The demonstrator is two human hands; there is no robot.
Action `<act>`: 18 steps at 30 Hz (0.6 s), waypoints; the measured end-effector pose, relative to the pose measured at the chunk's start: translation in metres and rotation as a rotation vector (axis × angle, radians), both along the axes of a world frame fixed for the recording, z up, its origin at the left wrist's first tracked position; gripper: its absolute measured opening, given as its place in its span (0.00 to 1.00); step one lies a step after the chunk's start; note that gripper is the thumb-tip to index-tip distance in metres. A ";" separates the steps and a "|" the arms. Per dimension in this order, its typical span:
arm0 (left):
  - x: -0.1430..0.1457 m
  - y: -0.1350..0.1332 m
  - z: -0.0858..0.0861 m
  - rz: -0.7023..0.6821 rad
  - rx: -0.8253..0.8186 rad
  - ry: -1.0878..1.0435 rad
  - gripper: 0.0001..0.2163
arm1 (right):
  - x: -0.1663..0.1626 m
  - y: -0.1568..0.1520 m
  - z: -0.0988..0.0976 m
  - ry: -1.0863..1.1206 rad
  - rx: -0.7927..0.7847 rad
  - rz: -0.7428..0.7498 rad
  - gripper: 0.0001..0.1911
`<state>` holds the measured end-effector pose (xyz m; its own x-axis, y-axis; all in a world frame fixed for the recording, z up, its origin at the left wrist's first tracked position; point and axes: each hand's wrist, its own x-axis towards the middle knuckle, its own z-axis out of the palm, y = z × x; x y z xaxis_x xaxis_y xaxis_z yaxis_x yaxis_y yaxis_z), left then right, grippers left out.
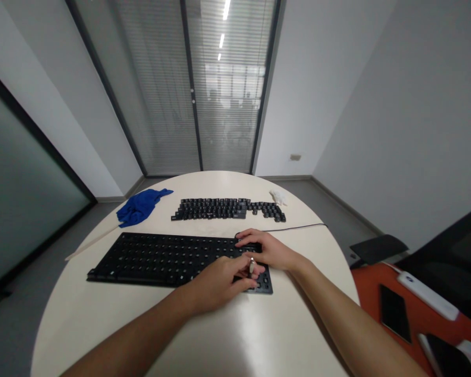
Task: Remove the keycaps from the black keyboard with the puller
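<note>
A black keyboard (149, 259) with its keycaps off lies on the round table. My left hand (220, 280) is over the right part of the keyboard, fingers curled and thumb stretched toward the right edge. By its fingertips is a small pale, shiny piece (252, 266); its kind is too small to tell. My right hand (272, 250) rests on the upper right corner of the keyboard, fingers stretched out flat and meeting the left fingertips. The keyboard's number-pad area is largely hidden under both hands. Behind it, the black keycaps (212, 208) stand in keyboard-like rows.
A blue cloth (141, 207) lies at the left beside a thin pale stick (90, 243). White crumpled tissue (278, 197) sits at the back right. A black cable (298, 227) runs off the right edge. An orange seat (371, 298) holds a phone (394, 311) and a white power strip (427, 295).
</note>
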<state>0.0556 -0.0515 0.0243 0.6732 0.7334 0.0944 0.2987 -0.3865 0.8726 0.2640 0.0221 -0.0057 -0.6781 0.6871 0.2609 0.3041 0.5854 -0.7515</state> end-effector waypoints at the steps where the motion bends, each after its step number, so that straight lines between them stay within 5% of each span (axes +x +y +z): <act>1: 0.000 0.000 0.001 -0.007 0.015 0.000 0.07 | 0.000 0.000 0.001 -0.002 0.002 0.001 0.13; 18: -0.013 0.008 -0.004 -0.037 0.082 -0.003 0.09 | 0.003 -0.001 0.005 -0.040 0.124 -0.019 0.11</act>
